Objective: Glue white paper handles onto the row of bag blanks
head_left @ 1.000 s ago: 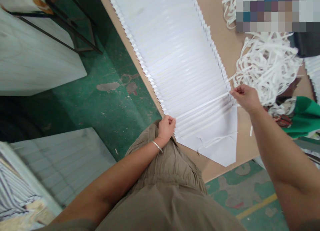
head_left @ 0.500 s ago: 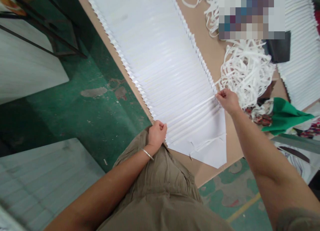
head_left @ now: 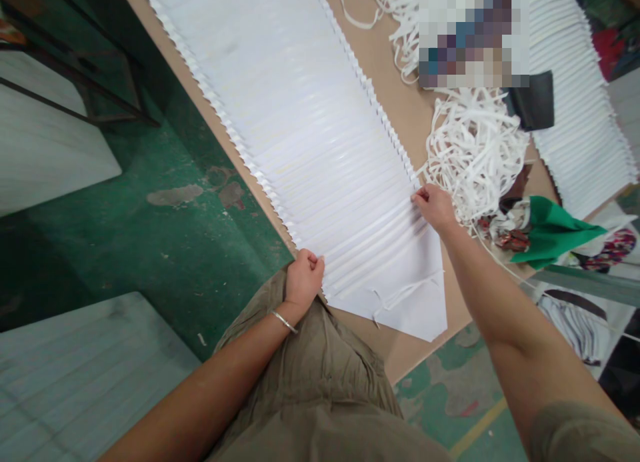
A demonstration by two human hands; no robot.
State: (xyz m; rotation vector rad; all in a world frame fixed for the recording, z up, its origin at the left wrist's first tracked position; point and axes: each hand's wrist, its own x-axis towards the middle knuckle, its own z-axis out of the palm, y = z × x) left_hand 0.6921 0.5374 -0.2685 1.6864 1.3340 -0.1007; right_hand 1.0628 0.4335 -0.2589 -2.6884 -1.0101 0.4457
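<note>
A long row of overlapping white sheets (head_left: pixel 300 102) runs across the tan table (head_left: pixel 407 359), their layered edges forming ridges on both sides. My left hand (head_left: pixel 304 279) is closed in a pinch at the row's near left edge. At the right edge, my right hand (head_left: pixel 434 207) pinches with thumb and finger. A thin white strip (head_left: pixel 370 234) appears to stretch between both hands across the sheets; its ends are hidden by my fingers. On the bare lowest sheet (head_left: pixel 420 315) lie a few loose white strips (head_left: pixel 407 292).
Beside my right hand is a tangled heap of white strips (head_left: pixel 477 152). Past it are a black flat item (head_left: pixel 537 102), a green cloth (head_left: pixel 555 229) and another row of white sheets (head_left: pixel 570 115). Grey-white boards (head_left: pixel 95 362) stand to the left over the green floor (head_left: pixel 185 242).
The view has shifted slightly, so the table and sheets sit further left. Both hands keep their pinch at the two edges. A thin white strand now trails past my right forearm from the heap.
</note>
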